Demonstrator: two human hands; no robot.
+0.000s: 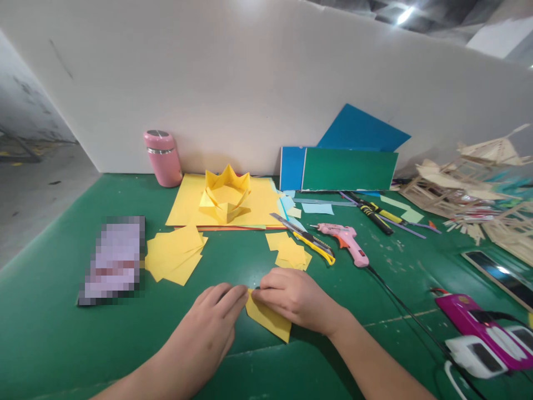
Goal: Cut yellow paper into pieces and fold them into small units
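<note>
Between my hands a piece of yellow paper (pixel 270 318), folded at an angle, lies on the green tabletop. My left hand (pixel 216 314) has its fingers pressed together at the paper's upper left corner. From the other side, my right hand (pixel 293 297) pinches the paper's top edge, its fingers covering part of it. Just beyond my right hand is a small pile of yellow paper pieces (pixel 289 251). A larger fan of yellow paper pieces (pixel 177 253) lies beyond my left hand. Farther back, a pointed, crown-like yellow folded paper ring (pixel 225 197) sits on stacked yellow sheets (pixel 183 201).
A yellow utility knife (pixel 314 244) and a pink glue gun (pixel 345 241) with a trailing cord lie right of centre. A pink thermos (pixel 162 159) stands back left. Along the right are a purple power strip (pixel 462 311), a phone (pixel 499 278) and a wooden stick model (pixel 441 189).
</note>
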